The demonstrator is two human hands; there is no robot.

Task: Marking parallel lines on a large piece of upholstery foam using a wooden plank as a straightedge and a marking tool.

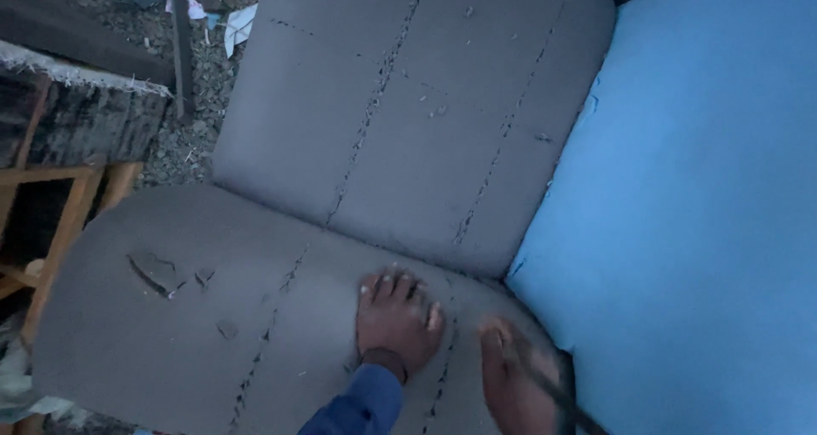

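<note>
On the cracked grey foam cushion (213,316), my left hand (396,320) lies spread flat. My right hand (511,375), blurred, grips a thin dark tool (553,392). Blue foam slab (698,214) adjoins right.

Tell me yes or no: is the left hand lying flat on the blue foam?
No: the left hand lies flat, fingers spread, on the lower grey foam piece, while the blue foam sits off to its right.
</note>
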